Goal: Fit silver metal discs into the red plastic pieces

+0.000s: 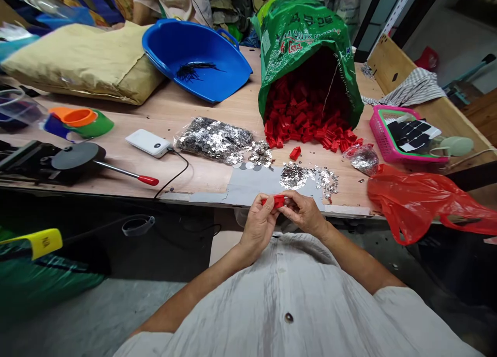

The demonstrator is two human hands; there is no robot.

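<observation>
A small red plastic part (pixel 278 201) is held just over the table's front edge. My left hand (pixel 259 223) closes its thumb and fingers on the left end. At the other end, my right hand (pixel 305 212) pinches with its thumb and index finger; anything tiny between those fingertips is hidden. Just beyond the hands, small shiny metal pieces (pixel 293 176) lie loose on a grey sheet (pixel 248 186) and the wood around it. A single red part (pixel 295 153) rests behind them. Many more red parts (pixel 298 113) spill from a green woven sack (pixel 303 30).
A clear bag of metal pieces (pixel 213 139), a white power bank (pixel 148 142) and a red-handled lever tool (pixel 81 157) stand leftward. Behind are a blue basin (pixel 202 61) and a tan sack (pixel 85 61). To the right are a pink basket (pixel 407 157) and a red plastic bag (pixel 423 201).
</observation>
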